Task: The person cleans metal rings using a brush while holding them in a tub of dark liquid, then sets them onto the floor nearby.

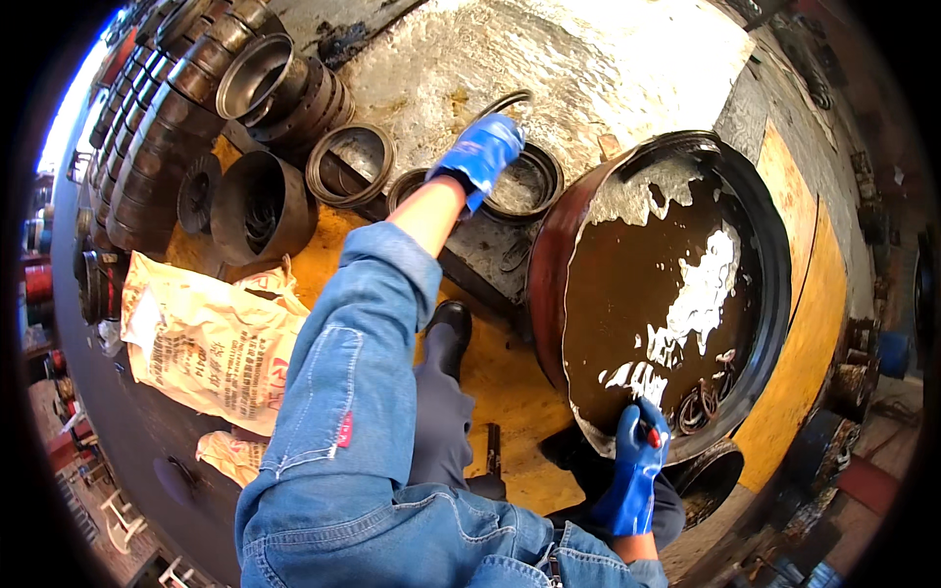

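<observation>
Stretched forward, my left hand [482,155], in a blue rubber glove, is closed on a thin dark metal ring [508,100], whose curved edge shows beyond the fingers; the glove hides the rest. Beneath that hand are round metal rings [534,183] on a grey surface. My right hand [635,461], also gloved in blue, is at the near rim of a large round tub [551,279] of brown liquid [627,294]. Its fingers are closed round something with a red end [654,438]; the rest of that piece cannot be made out. Thin dark loops [698,407] lie at the tub's edge.
To the left stand a deep metal cylinder [257,208], a stack of round metal parts [309,108] and another ring [351,165]. A crumpled paper sack [211,343] lies nearer. My boot [449,338] is on the yellow floor. Dark drum-like parts [162,147] are piled at the far left.
</observation>
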`<state>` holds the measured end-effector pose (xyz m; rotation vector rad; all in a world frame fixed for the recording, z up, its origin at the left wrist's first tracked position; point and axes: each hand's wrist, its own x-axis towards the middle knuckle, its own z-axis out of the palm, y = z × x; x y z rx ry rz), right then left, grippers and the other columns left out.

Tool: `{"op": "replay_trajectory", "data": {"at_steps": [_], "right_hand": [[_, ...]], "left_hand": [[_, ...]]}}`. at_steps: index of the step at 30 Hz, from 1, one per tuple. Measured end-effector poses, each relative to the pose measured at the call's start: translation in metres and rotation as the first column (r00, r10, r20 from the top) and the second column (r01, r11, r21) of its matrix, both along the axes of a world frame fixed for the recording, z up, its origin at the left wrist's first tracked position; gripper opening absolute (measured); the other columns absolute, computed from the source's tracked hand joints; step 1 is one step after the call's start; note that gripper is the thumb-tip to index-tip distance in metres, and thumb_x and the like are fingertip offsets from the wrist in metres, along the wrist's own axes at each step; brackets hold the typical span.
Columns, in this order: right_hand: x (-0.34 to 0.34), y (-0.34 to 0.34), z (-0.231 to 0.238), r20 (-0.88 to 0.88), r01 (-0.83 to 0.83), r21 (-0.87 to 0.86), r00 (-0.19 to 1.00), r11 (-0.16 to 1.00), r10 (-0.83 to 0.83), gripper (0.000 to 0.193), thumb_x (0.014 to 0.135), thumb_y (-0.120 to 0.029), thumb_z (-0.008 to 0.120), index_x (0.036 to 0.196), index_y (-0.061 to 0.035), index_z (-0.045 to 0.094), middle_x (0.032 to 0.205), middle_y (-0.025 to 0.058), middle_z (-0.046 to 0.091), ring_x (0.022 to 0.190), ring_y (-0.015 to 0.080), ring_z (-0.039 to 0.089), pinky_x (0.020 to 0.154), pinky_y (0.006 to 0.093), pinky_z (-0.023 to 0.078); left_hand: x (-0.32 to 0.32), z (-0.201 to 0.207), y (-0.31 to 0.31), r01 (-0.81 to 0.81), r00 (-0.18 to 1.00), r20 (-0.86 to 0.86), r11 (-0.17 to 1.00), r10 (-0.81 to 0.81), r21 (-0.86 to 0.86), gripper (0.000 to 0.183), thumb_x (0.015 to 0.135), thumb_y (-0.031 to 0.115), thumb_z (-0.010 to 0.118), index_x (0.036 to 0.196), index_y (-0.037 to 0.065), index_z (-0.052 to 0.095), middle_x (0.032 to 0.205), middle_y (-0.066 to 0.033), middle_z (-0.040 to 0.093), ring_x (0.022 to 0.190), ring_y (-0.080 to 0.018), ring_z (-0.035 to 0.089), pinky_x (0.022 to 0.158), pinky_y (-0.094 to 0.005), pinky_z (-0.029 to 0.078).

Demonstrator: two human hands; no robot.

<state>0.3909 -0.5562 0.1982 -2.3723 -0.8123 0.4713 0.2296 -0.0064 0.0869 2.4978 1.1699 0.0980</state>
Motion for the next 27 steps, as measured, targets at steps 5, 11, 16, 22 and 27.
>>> {"op": "replay_trajectory", "data": {"at_steps": [5, 11, 16, 22, 27], "right_hand": [[-0.009, 0.007, 0.012, -0.050, 0.038, -0.071, 0.998, 0.997, -0.041, 0.030, 0.099, -0.013, 0.070, 0.121, 0.0061, 0.071, 0.112, 0.0179, 0.077, 0.101, 0.0226, 0.075, 0.092, 0.0346, 0.059], [-0.010, 0.011, 0.016, -0.046, 0.002, -0.082, 0.999, 0.997, -0.005, 0.029, 0.100, -0.012, 0.070, 0.123, 0.0057, 0.071, 0.110, 0.0156, 0.077, 0.100, 0.0202, 0.074, 0.091, 0.0333, 0.058], [-0.006, 0.012, 0.018, -0.097, 0.006, -0.105, 0.995, 0.994, -0.016, 0.030, 0.099, -0.012, 0.071, 0.123, 0.0059, 0.071, 0.110, 0.0161, 0.077, 0.100, 0.0212, 0.074, 0.092, 0.0342, 0.058], [-0.001, 0.005, 0.010, -0.080, -0.039, -0.097, 0.996, 0.995, 0.031, 0.028, 0.099, -0.012, 0.071, 0.122, 0.0034, 0.072, 0.113, 0.0143, 0.077, 0.102, 0.0193, 0.073, 0.093, 0.0336, 0.057], [-0.007, 0.010, 0.017, -0.062, -0.037, -0.091, 0.998, 0.995, 0.032, 0.028, 0.099, -0.012, 0.071, 0.120, 0.0060, 0.071, 0.110, 0.0173, 0.077, 0.102, 0.0214, 0.074, 0.094, 0.0338, 0.058]], "left_hand": [[0.046, -0.008, -0.042, -0.126, 0.943, -0.329, 0.972, 0.056, -0.196, 0.031, 0.103, 0.037, 0.062, 0.123, 0.021, 0.078, 0.129, -0.0075, 0.075, 0.120, -0.0313, 0.072, 0.095, -0.0465, 0.058], [0.048, -0.055, -0.071, 0.005, 0.895, -0.425, 0.956, -0.135, -0.294, 0.034, 0.099, 0.022, 0.061, 0.128, 0.020, 0.077, 0.137, -0.0047, 0.072, 0.126, -0.0271, 0.070, 0.095, -0.0451, 0.058], [0.026, -0.076, -0.077, 0.121, 0.949, -0.251, 0.955, -0.192, -0.271, 0.037, 0.087, 0.033, 0.076, 0.115, 0.009, 0.081, 0.119, -0.0163, 0.078, 0.112, -0.0353, 0.075, 0.088, -0.0469, 0.060], [0.031, -0.097, -0.088, 0.024, 0.952, -0.296, 0.981, -0.082, -0.192, 0.035, 0.088, 0.024, 0.076, 0.120, 0.011, 0.080, 0.122, -0.0158, 0.077, 0.114, -0.0336, 0.075, 0.088, -0.0485, 0.060], [0.048, -0.107, -0.110, 0.014, 0.927, -0.363, 0.974, -0.097, -0.224, 0.027, 0.096, 0.018, 0.066, 0.119, 0.015, 0.081, 0.121, -0.0138, 0.078, 0.115, -0.0321, 0.074, 0.087, -0.0527, 0.057]]}}
